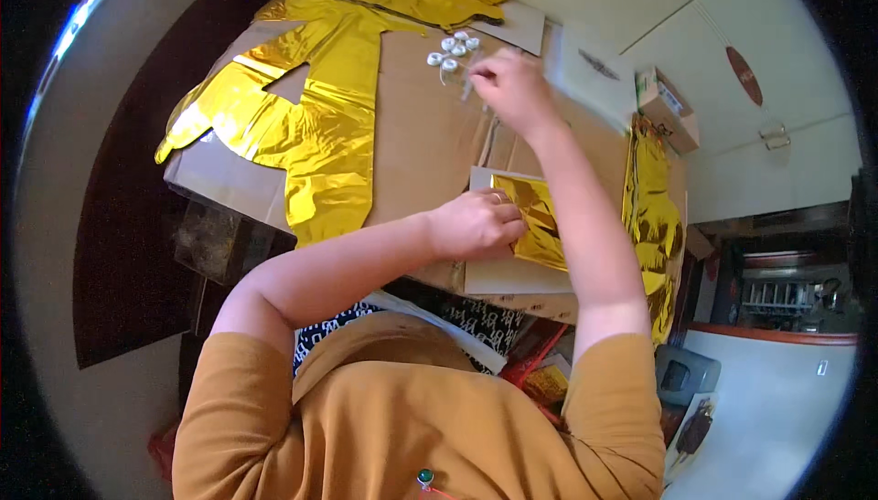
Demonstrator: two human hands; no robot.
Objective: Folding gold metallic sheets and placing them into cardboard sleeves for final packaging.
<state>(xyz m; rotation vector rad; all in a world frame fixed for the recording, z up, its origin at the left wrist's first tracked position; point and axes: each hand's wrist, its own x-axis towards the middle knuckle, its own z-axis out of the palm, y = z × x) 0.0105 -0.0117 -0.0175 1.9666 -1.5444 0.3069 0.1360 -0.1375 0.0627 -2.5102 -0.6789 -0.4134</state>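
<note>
My left hand [480, 224], with a ring on one finger, is curled closed at the left edge of a folded gold foil sheet [533, 217]. What its fingertips hold is hidden. The foil lies on a pale flat board [489, 279] at the table's near edge. Farther off, my right hand [514, 89] is raised with its fingers pinched together beside several small white rolls [453, 48]. A thin whitish strand runs between these rolls and the pinched fingers.
A large gold foil garment shape [334, 107] spreads over the left of the cardboard-covered table [416, 134]. More gold foil [654, 217] hangs along the right edge. A small box [666, 107] stands at the back right by white cabinets [732, 171].
</note>
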